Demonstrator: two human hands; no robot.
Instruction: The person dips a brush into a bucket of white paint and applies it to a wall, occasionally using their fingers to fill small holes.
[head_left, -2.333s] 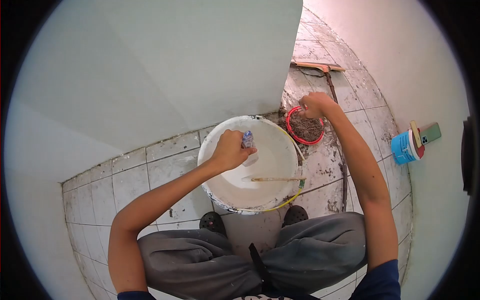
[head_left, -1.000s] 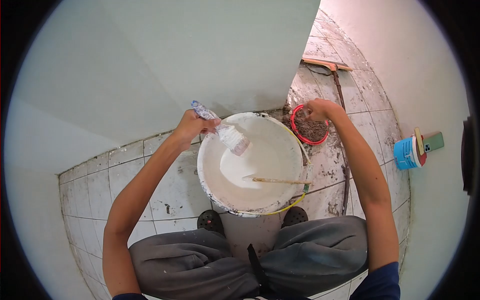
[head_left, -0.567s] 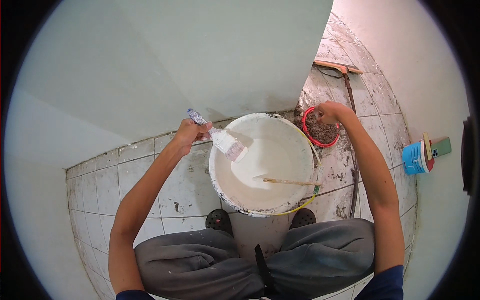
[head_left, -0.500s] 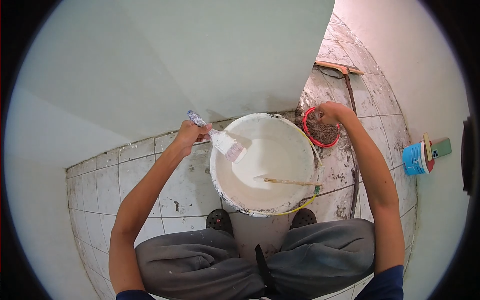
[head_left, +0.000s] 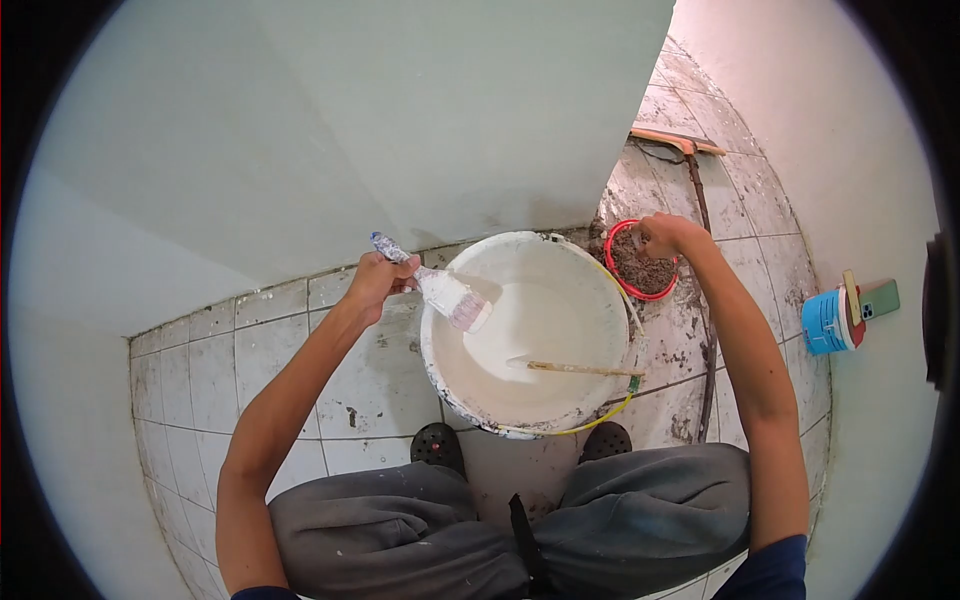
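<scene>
My left hand is closed round the handle of a paint-smeared paintbrush. The bristles point down to the right, over the left rim of a large white bucket. White paint lies inside it, and a thin wooden stick reaches from the paint to the right rim. Above a small red-rimmed container to the right, my right hand has its fingers bent together, pointing down. Grey-brown crumbly material fills that container. Whatever the right fingertips hold is too small to make out.
A floor squeegee with a long dark handle lies on the stained tiles beyond the container. At the far right stands a blue tub with a phone beside it. A pale wall rises just behind the bucket.
The view has shifted very slightly. My left hand and the paintbrush have barely moved, and my right hand stays over the red-rimmed container.
</scene>
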